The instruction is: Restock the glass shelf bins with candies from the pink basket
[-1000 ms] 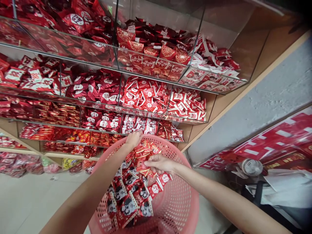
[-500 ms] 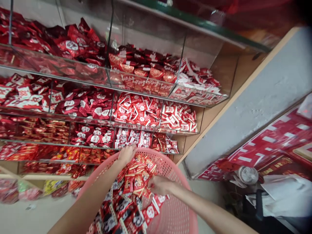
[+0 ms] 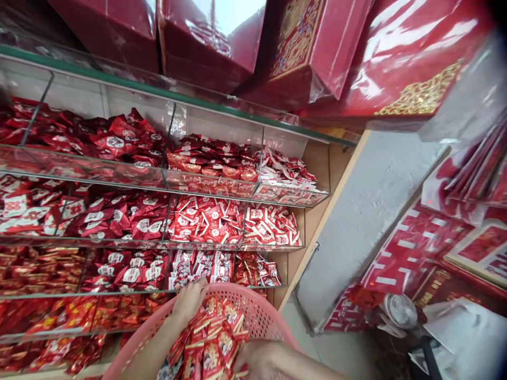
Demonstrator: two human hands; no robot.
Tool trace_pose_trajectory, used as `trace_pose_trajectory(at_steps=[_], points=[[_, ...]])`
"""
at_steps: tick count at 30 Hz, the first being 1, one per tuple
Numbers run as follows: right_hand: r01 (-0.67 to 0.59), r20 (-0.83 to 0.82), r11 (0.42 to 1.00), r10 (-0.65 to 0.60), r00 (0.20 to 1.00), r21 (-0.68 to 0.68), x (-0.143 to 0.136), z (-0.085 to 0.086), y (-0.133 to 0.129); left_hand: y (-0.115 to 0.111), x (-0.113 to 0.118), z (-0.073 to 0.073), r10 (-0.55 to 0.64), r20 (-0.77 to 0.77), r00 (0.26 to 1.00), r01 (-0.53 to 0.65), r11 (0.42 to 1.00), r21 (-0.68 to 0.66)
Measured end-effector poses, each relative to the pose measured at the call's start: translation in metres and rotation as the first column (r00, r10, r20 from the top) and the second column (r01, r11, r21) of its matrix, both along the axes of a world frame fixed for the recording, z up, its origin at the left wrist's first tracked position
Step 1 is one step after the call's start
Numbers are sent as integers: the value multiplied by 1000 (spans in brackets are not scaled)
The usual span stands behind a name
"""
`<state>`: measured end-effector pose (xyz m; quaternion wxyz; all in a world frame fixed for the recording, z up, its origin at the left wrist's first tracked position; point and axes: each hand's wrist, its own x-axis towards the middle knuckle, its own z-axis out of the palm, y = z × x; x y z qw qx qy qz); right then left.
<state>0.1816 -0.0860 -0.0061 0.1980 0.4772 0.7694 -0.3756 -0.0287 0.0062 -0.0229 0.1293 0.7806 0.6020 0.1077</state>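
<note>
A pink perforated plastic basket (image 3: 269, 316) stands at the bottom of the view, heaped with small red and gold wrapped candy packets (image 3: 214, 353). My left hand (image 3: 190, 300) is closed over the basket's far rim, at the left of the heap. Inside the basket, my right hand (image 3: 257, 360) has its fingers curled against packets at the right side of the heap. Its fingertips are partly hidden. Some darker packets show beneath my left forearm.
Beyond the basket rises a shelf with glass-fronted compartments (image 3: 214, 219) full of red packets. Large red boxes (image 3: 209, 47) sit on the glass top shelf (image 3: 190, 100). At right are a grey wall (image 3: 356, 211), red paper goods (image 3: 404, 253) and a white bag (image 3: 467, 338).
The view has tilted up, so the basket and shelves appear lower and the red boxes on top show. My left hand stays on the rim; my right hand remains in the candy packets.
</note>
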Motion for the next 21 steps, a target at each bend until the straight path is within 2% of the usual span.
trace_pose_trajectory(at_steps=[2, 4, 7, 9, 11, 14, 15, 17, 19, 21], points=[[91, -11, 992, -92, 996, -91, 7, 21, 9, 0, -1, -1, -1, 8, 1000, 1, 1000, -9], [174, -132, 977, -190, 973, -123, 18, 51, 19, 1, -2, -3, -10, 13, 1000, 10, 1000, -5], [326, -419, 943, -270, 867, 67, 37, 101, 33, 3, -4, -8, -16, 17, 1000, 16, 1000, 16], [463, -572, 866, -286, 769, 189, 47, 128, 40, 3, -5, -10, -19, 18, 1000, 19, 1000, 21], [582, -674, 765, -278, 684, 275, 55, 144, 46, 1, -6, -11, -15, 16, 1000, 14, 1000, 21], [697, -743, 607, -249, 622, 380, 69, 155, 55, -2, -6, -12, 5, 15, 1000, -5, 1000, 28], [724, -747, 544, -243, 619, 423, 74, 156, 58, -2, -6, -11, 7, 17, 1000, -8, 999, 31], [757, -727, 380, -255, 638, 531, 88, 156, 63, -4, -7, -10, 3, 25, 1000, -4, 999, 34], [740, -677, 202, -305, 670, 641, 103, 155, 66, -5, -7, -9, 2, 28, 1000, -3, 1000, 30], [689, -617, 81, -380, 689, 720, 114, 154, 68, -6, -7, -9, 5, 27, 1000, -6, 1000, 25]])
